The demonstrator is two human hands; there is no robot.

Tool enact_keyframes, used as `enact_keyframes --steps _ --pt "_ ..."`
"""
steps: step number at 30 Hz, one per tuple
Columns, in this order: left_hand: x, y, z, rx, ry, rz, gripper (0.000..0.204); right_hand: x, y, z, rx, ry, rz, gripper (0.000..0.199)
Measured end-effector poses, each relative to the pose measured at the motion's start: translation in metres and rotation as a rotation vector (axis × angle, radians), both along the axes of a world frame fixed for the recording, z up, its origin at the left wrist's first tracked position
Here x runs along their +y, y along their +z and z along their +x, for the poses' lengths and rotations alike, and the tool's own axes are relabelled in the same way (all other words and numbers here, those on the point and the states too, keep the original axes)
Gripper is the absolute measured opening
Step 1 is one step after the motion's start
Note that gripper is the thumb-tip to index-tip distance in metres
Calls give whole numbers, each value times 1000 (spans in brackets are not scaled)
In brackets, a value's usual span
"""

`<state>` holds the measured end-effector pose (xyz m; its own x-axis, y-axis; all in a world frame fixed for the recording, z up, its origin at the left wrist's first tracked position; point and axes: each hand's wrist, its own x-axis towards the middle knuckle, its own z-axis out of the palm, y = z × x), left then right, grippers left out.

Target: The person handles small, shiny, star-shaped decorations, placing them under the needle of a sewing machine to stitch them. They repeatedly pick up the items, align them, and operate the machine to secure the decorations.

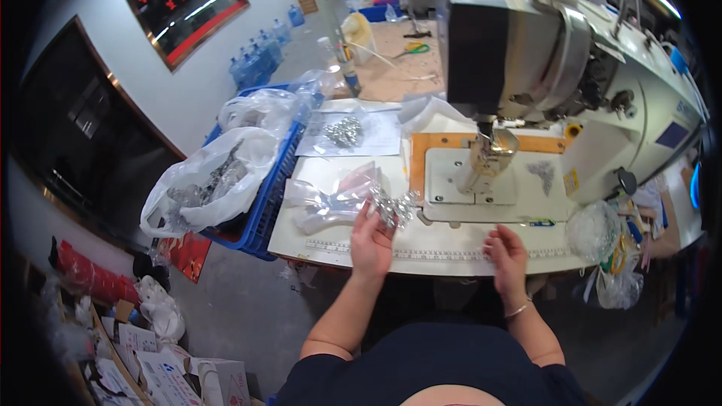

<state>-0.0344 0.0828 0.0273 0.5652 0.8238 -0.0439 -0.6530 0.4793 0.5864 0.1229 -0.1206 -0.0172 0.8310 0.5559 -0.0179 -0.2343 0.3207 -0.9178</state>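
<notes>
My left hand [371, 241] holds a small bundle of shiny silver pieces [392, 207] at the front of the white sewing table [331, 244]. A clear plastic bag [331, 199] lies just left of the bundle. My right hand [508, 252] rests on the table's front edge by a ruler strip [436, 252], fingers curled and holding nothing I can see. The presser foot [481, 169] of the sewing machine [571, 60] stands behind and between both hands.
A blue crate [265, 203] with white plastic bags [207, 180] sits left of the table. Another bag of silver pieces [344, 132] lies on a sheet farther back. Clear bags [609, 256] hang at the table's right end. Boxes [165, 376] crowd the floor lower left.
</notes>
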Motion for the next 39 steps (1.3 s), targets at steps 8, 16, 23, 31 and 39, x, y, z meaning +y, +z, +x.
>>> enact_keyframes --steps 8,16,23,31,39 --pt "180 45 54 -255 183 78 37 -51 -5 57 -871 -353 -420 12" --pt "264 -40 80 269 136 -243 54 -51 -2 58 -1060 -344 -582 16" --pt "180 17 -12 1227 -156 1232 47 -45 3 52 -1148 -285 -654 17" --pt "141 -2 -56 1509 80 1526 50 -42 6 52 -1228 -247 -643 18" --pt "129 -29 -50 1372 488 1446 31 -47 7 47 -1244 -233 -641 15"
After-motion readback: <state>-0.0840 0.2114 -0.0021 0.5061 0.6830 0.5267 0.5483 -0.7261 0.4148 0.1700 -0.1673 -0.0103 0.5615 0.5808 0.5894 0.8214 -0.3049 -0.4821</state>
